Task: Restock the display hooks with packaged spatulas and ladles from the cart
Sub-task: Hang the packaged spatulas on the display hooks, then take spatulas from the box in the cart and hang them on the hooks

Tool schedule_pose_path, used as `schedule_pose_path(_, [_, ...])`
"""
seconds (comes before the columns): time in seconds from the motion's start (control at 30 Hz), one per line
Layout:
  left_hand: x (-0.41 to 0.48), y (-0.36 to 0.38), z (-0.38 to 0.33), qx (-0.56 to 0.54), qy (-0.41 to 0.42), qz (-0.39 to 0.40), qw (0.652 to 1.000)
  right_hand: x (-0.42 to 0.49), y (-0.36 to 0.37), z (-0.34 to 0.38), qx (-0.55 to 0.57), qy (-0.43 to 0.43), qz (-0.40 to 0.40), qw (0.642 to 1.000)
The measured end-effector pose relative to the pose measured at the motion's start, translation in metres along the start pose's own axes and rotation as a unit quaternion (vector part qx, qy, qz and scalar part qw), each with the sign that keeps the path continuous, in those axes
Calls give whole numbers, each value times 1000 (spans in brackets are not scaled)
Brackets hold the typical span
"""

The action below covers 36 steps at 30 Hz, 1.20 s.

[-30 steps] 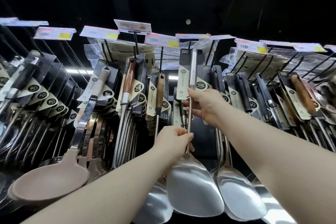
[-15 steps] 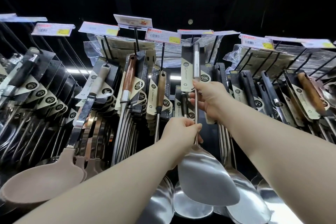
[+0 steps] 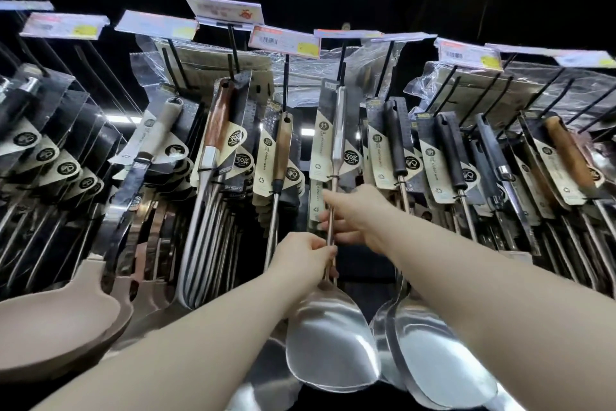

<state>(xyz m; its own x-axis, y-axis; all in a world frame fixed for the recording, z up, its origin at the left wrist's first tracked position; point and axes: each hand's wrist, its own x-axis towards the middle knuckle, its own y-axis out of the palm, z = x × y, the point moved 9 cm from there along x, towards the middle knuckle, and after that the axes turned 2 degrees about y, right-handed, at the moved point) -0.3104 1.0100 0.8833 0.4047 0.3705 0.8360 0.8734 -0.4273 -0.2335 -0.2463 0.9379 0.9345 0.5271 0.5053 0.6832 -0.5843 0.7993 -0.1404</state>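
1 steel spatula (image 3: 328, 340), 2 hands on it. The shaft runs through both: left hand (image 3: 303, 257) curled round it just above the blade, right hand (image 3: 356, 217) higher, fingers pinching shaft and card. Card top is up at the centre hook (image 3: 341, 60); can't tell if it's threaded.

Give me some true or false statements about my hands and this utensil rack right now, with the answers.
1. The left hand and right hand both hold the steel spatula. True.
2. The left hand grips higher than the right. False: it grips lower, just above the blade.
3. A beige spoon shows at the lower left. True.
4. Price tags sit above the hooks. True.
5. The hooks at the right are bare. False: packaged utensils hang there.
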Motion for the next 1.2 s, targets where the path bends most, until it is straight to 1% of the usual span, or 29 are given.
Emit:
schedule_pose_path(0.13, [7, 17, 14, -2, -30, 5, 1000, 9, 3, -23, -2, 27, 13, 1000])
schedule_pose_path(0.23, [11, 25, 25, 28, -54, 12, 998, 24, 4, -36, -34, 40, 13, 999])
schedule_pose_path(0.33, [15, 20, 30, 91, -70, 6, 993, 42, 7, -47, -69, 47, -1, 997])
schedule_pose_path(0.43, [13, 17, 26, 130, -58, 13, 990, 57, 7, -53, -126, 46, -13, 991])
schedule_pose_path(0.53, [4, 10, 17, 147, -35, -12, 988, 64, 7, -58, -163, 46, -12, 985])
schedule_pose_path(0.6, [-3, 1, 12, 151, -33, -29, 987, 64, 6, -59, -166, 51, -11, 985])
schedule_pose_path(0.67, [-8, -7, 8, 158, -26, -36, 986, 59, 4, -57, -197, 48, -16, 979])
schedule_pose_path(0.77, [-19, -17, -2, 192, -19, -42, 980, 38, 0, -40, -312, -2, -35, 949])
schedule_pose_path(0.87, [-32, -24, -19, 249, -6, -28, 968, -1, -1, -10, -424, -79, -55, 901])
schedule_pose_path(0.97, [-50, -30, -40, 337, 6, 6, 941, -49, -2, 22, -502, -159, -46, 849])
schedule_pose_path(1.03, [-68, -33, -55, 405, 16, 22, 914, -81, -9, 27, -566, -147, -15, 811])
schedule_pose_path(1.1, [-90, -31, -70, 462, 45, 35, 885, -113, -22, 25, -628, -107, 2, 771])
schedule_pose_path(1.13, [-102, -29, -77, 477, 62, 42, 876, -129, -32, 23, -646, -85, 7, 758])
schedule_pose_path(1.2, [-127, -19, -89, 478, 88, 56, 872, -163, -54, 19, -666, -41, 11, 744])
